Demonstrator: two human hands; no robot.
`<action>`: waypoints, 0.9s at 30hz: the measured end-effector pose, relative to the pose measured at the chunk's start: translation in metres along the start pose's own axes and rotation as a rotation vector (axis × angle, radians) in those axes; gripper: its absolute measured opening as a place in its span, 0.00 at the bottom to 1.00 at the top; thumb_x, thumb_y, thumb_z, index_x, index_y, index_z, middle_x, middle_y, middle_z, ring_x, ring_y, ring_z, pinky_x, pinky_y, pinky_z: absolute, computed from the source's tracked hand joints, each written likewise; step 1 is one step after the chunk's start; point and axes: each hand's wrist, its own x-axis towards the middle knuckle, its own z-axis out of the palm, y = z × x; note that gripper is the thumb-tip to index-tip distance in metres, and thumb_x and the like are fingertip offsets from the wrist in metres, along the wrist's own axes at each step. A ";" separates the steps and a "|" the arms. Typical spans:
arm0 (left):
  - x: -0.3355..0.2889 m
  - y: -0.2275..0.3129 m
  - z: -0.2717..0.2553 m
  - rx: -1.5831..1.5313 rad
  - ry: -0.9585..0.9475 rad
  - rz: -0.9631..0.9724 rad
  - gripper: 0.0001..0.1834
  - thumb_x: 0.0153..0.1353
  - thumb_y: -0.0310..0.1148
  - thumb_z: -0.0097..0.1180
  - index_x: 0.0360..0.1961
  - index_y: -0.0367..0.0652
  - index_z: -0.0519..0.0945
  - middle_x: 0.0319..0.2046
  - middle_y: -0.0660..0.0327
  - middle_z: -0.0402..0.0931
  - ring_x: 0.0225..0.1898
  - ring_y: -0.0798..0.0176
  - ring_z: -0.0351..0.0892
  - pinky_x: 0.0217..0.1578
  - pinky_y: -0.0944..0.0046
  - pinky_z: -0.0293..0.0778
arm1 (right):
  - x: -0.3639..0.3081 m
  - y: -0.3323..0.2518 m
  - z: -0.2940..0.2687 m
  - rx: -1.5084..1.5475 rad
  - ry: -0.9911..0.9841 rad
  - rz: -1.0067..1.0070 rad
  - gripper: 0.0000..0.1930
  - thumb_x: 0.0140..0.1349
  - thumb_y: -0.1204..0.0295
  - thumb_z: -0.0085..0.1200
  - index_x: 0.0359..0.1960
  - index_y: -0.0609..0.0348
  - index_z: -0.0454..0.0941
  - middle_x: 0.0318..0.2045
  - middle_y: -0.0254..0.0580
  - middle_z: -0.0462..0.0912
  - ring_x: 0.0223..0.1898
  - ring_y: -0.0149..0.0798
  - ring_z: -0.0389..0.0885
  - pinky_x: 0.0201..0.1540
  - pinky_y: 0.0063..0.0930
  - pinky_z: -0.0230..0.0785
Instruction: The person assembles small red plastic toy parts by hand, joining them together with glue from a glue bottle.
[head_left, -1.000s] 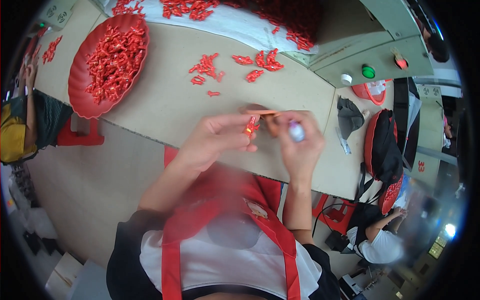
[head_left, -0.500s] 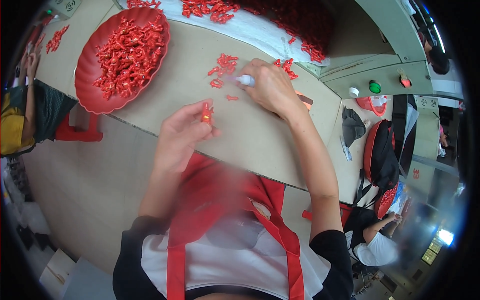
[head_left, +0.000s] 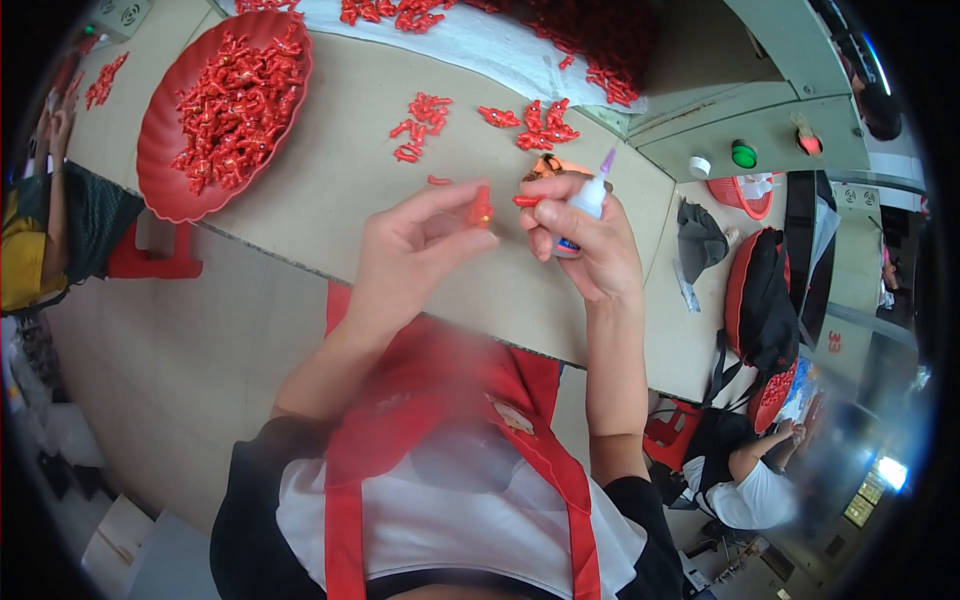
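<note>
Between the thumb and fingers of my left hand (head_left: pixel 415 245) is a small shiny red figurine (head_left: pixel 481 208) with a golden spot. Facing it a short way off, my right hand (head_left: pixel 595 240) pinches a small red piece (head_left: pixel 527 201) at its fingertips. That same hand also grips a white glue bottle (head_left: pixel 588 205), its purple nozzle tilted upward. The two red parts are apart. Loose red pieces (head_left: pixel 425 120) lie on the table beyond my hands, and a second cluster of red figurines (head_left: pixel 545 125) sits farther right.
A scalloped red bowl (head_left: pixel 155 150) heaped with red figurines stands at the left. White cloth (head_left: pixel 400 40) with more red pieces runs along the back. The machine housing (head_left: pixel 740 130) with a green button is at the right. Co-workers sit at both sides.
My right hand has come back from the far pieces toward my left hand, now with a red piece as well as the bottle. My left hand has shifted right with its figurine.
</note>
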 end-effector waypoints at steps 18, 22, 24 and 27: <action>-0.004 -0.005 0.035 0.404 -0.043 0.247 0.19 0.50 0.19 0.56 0.46 0.39 0.76 0.37 0.58 0.73 0.38 0.67 0.76 0.39 0.70 0.75 | -0.046 0.007 0.004 -0.648 0.289 -0.473 0.06 0.48 0.79 0.60 0.30 0.62 0.78 0.26 0.36 0.80 0.27 0.28 0.76 0.33 0.19 0.68; -0.003 -0.003 0.036 0.501 -0.084 0.293 0.18 0.51 0.14 0.53 0.46 0.35 0.75 0.38 0.58 0.71 0.38 0.67 0.76 0.40 0.70 0.75 | -0.045 0.006 0.001 -0.876 0.241 -0.672 0.06 0.49 0.82 0.60 0.29 0.65 0.77 0.28 0.36 0.79 0.30 0.25 0.75 0.32 0.17 0.67; -0.003 -0.002 0.035 0.516 -0.099 0.278 0.19 0.51 0.14 0.53 0.46 0.36 0.76 0.38 0.58 0.71 0.38 0.67 0.76 0.40 0.70 0.76 | -0.045 0.007 -0.002 -0.742 0.266 -0.532 0.07 0.47 0.78 0.61 0.29 0.63 0.78 0.28 0.38 0.80 0.31 0.30 0.78 0.35 0.22 0.69; -0.004 -0.003 0.038 0.593 -0.061 0.286 0.19 0.51 0.14 0.53 0.46 0.37 0.76 0.37 0.58 0.72 0.37 0.67 0.76 0.39 0.71 0.75 | -0.048 0.005 -0.001 -0.451 0.310 -0.188 0.07 0.48 0.77 0.61 0.29 0.63 0.78 0.29 0.36 0.80 0.34 0.30 0.78 0.37 0.22 0.69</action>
